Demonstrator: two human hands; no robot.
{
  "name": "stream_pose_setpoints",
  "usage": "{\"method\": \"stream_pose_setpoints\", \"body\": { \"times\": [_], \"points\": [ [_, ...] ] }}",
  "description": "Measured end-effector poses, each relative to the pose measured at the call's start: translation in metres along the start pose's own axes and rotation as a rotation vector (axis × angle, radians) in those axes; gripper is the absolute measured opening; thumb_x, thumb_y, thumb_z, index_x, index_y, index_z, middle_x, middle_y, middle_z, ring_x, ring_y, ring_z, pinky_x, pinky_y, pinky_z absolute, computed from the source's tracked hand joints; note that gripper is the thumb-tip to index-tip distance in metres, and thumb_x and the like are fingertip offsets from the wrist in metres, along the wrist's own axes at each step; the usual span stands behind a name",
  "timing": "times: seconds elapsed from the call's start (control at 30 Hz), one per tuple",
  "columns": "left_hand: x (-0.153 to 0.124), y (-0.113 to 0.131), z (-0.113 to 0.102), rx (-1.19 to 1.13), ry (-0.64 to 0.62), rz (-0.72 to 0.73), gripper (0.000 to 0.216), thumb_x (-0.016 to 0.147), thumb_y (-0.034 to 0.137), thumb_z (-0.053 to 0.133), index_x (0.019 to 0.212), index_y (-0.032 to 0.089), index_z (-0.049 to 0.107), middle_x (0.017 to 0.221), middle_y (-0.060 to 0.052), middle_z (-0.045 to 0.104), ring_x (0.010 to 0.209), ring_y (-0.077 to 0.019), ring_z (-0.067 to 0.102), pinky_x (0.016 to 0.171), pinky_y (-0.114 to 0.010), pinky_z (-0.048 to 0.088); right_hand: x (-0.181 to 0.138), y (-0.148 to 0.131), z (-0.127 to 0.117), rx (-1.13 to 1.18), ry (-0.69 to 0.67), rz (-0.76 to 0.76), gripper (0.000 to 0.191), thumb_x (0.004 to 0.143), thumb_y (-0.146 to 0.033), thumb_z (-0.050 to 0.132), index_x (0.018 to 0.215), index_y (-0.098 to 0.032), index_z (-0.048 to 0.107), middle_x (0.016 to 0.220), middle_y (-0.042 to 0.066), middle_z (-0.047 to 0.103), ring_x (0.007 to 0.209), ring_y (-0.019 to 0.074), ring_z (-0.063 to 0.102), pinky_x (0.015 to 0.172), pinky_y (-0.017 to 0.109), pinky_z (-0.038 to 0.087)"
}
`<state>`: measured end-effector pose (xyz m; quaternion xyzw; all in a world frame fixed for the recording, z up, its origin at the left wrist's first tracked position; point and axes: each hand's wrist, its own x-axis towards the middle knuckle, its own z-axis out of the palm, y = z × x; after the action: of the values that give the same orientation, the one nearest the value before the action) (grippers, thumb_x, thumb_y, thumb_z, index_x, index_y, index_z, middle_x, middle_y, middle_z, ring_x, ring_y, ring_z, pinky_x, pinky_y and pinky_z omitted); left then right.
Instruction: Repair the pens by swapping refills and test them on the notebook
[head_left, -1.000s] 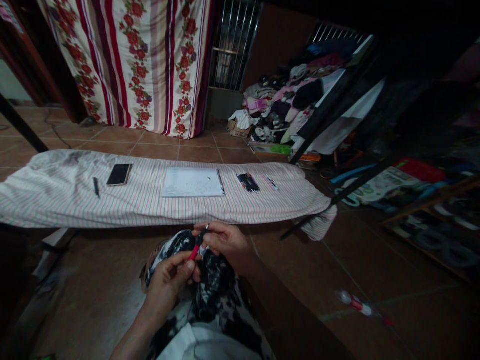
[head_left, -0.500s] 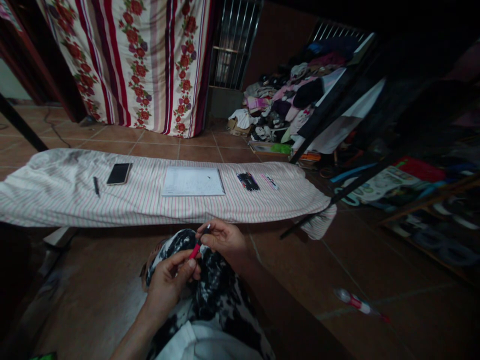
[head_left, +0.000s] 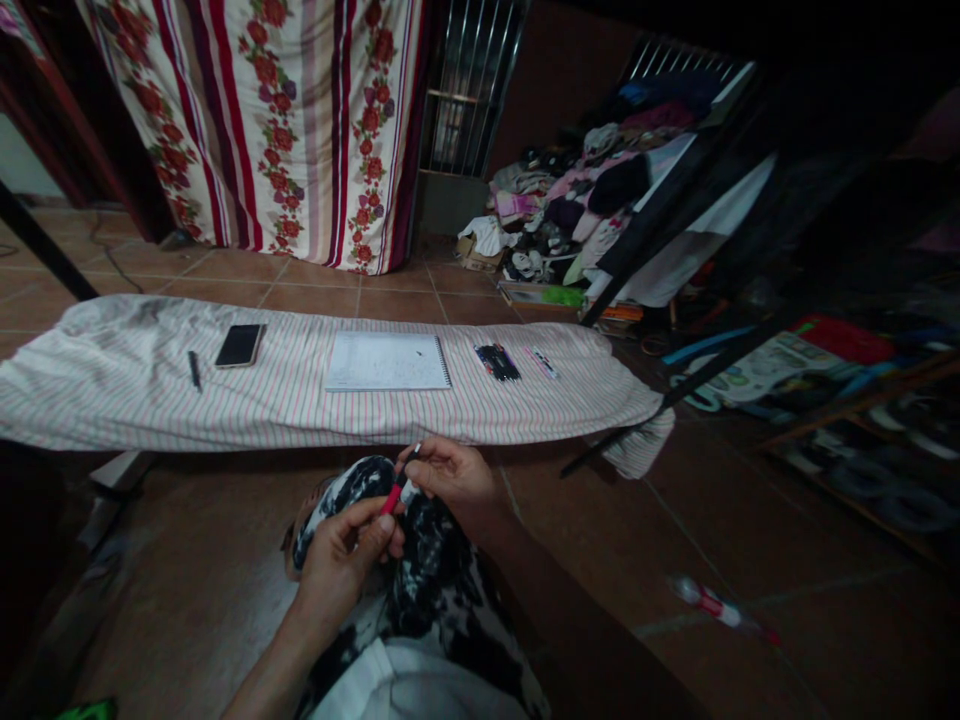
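Observation:
A slim red and black pen (head_left: 399,491) stands tilted over my lap, its red part low and its black end pointing up and away. My left hand (head_left: 341,560) pinches the red part between thumb and fingers. My right hand (head_left: 450,473) grips the upper black part with its fingertips. Both hands rest just above a black and white patterned cloth (head_left: 427,570) on my lap. Part of the pen is hidden by my fingers.
A long striped sheet (head_left: 315,400) lies ahead, bearing a phone (head_left: 240,346), a black pen (head_left: 194,370), a spiral notebook (head_left: 388,362) and pen packs (head_left: 497,363). A plastic bottle (head_left: 709,604) lies on the tiled floor at right. Heaped clothes (head_left: 562,190) stand behind.
Both hands have risen slightly, carrying the pen a little higher. The view has shifted only a little.

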<state>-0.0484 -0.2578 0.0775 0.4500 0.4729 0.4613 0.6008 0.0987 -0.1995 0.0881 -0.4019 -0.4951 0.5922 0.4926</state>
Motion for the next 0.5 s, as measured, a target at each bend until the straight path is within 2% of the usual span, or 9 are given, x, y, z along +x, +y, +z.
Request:
{"method": "stream_pose_setpoints", "body": {
  "times": [0.1,0.23,0.3,0.5],
  "points": [
    [-0.001,0.001,0.001,-0.009,0.004,-0.007,0.032,0.073,0.041,0.067,0.088,0.013,0.07,0.059,-0.001,0.063,0.057,-0.0134,0.054,0.056,-0.024,0.04,-0.001,0.001,0.002,0.003,-0.01,0.003,0.033,0.059,-0.045,0.076,0.076,-0.018,0.067,0.073,0.001,0.067,0.062,0.0107,0.057,0.057,0.024,0.045],
    [-0.004,0.002,0.003,-0.054,0.045,-0.012,0.029,0.072,0.039,0.067,0.086,0.013,0.07,0.057,0.0,0.061,0.055,-0.0122,0.051,0.057,-0.024,0.039,-0.006,-0.008,-0.002,-0.032,-0.106,0.046,0.037,0.069,-0.044,0.07,0.095,-0.018,0.07,0.09,0.006,0.071,0.064,0.0096,0.057,0.051,0.021,0.04],
    [-0.005,0.003,0.004,-0.063,0.053,-0.013,0.029,0.072,0.039,0.066,0.085,0.013,0.07,0.056,0.0,0.061,0.055,-0.0118,0.05,0.056,-0.024,0.038,-0.008,-0.012,-0.004,-0.045,-0.121,0.058,0.038,0.071,-0.043,0.068,0.098,-0.018,0.07,0.093,0.008,0.072,0.062,0.0091,0.056,0.048,0.02,0.037],
    [-0.006,0.004,0.006,-0.031,0.057,0.003,0.029,0.072,0.04,0.066,0.085,0.014,0.07,0.054,0.001,0.059,0.054,-0.0121,0.049,0.055,-0.024,0.038,-0.005,-0.01,0.0,-0.034,-0.055,0.046,0.03,0.066,-0.041,0.072,0.083,-0.016,0.071,0.081,0.005,0.072,0.056,0.0081,0.054,0.047,0.02,0.037]
  ]
}}
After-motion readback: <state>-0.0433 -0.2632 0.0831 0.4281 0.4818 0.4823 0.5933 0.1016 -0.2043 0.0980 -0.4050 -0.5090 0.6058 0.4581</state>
